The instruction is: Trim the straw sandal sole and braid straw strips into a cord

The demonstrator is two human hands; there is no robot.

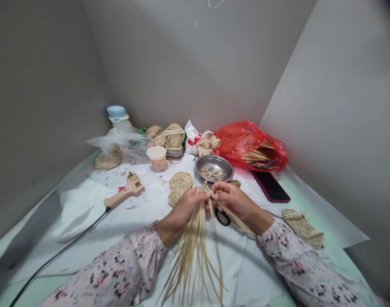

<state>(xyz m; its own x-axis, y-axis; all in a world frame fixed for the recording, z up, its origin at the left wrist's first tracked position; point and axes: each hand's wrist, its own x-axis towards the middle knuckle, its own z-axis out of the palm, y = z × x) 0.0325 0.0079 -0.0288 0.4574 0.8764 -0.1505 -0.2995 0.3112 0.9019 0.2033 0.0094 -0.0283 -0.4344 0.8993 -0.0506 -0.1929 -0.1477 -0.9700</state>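
A bundle of pale straw strands (195,243) hangs down between my forearms, its gathered top pinched by my left hand (190,207). My right hand (235,200) closes its fingertips on strands near that same top, and some of them trail past the wrist to the right. Beyond the left hand lies a flat woven straw piece (181,183) of two coiled rounds. Under the right hand the black handle of scissors (223,217) shows; the rest is hidden. A steel bowl (231,170) with straw scraps stands just past my fingertips.
A glue gun (126,191) with a black cord lies left. Behind stand a paper cup (157,158), a blue-capped bottle (117,115) and woven straw pieces (174,138). A red plastic bag (239,143) of straw, a phone (271,187) and a woven piece (303,228) lie right. Grey walls enclose the table.
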